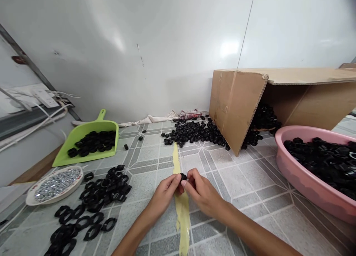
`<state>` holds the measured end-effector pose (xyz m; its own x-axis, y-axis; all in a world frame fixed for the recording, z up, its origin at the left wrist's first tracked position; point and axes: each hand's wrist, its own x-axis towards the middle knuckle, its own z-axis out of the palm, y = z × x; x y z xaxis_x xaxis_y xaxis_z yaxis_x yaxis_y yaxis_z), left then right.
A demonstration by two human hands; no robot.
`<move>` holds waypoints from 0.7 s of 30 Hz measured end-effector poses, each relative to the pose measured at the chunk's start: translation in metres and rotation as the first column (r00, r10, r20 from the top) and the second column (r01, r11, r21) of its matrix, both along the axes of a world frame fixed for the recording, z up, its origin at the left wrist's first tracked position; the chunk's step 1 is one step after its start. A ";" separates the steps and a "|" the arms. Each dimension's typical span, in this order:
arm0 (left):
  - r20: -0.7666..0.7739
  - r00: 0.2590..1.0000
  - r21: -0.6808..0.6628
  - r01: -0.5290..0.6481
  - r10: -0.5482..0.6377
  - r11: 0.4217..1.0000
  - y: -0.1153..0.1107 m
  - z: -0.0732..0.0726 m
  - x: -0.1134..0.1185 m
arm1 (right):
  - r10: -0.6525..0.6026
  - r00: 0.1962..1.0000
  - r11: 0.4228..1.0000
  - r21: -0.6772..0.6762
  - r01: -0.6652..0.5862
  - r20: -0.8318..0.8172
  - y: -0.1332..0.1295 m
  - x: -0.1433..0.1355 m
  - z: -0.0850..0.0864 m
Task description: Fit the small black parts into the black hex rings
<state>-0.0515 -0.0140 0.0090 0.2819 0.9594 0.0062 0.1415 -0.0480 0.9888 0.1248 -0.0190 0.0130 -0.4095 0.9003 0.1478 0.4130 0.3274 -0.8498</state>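
Note:
Above a strip of yellow tape (182,219) on the tiled surface, both hands meet around one small black ring-like part (183,177). My left hand (164,191) pinches it from the left between thumb and fingers. From the other side, the thumb and index finger of my right hand (202,191) close on the same part. The fingers cover much of it, so its exact shape is hidden. To the left lies a loose group of black plastic rings (104,189). Beside them sits a white dish (54,185) of small shiny metal pieces.
A green dustpan (97,119) holding black parts stands at the back left. Behind my hands, a heap of small black parts (191,133) spreads to a tipped cardboard box (226,104). At right is a pink basin (283,156) of black rings. Cables (41,117) run along the left wall.

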 end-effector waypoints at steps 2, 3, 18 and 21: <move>-0.004 1.000 -0.015 0.029 -0.029 0.999 0.000 0.002 -0.001 | 0.007 0.999 1.000 0.018 -0.008 0.033 0.000 0.001 0.001; -0.005 0.999 -0.021 0.045 -0.045 0.999 -0.001 0.002 -0.001 | 0.016 0.998 0.999 0.028 -0.017 0.053 0.001 0.001 0.002; -0.111 0.978 0.218 -0.147 0.174 0.965 -0.022 0.014 0.013 | -0.075 0.905 0.921 -0.377 -0.098 -0.419 0.003 -0.005 -0.005; -0.297 0.922 0.368 -0.128 0.247 0.921 -0.024 0.015 0.009 | -0.051 0.866 0.894 -0.410 -0.182 -0.497 0.003 -0.007 -0.006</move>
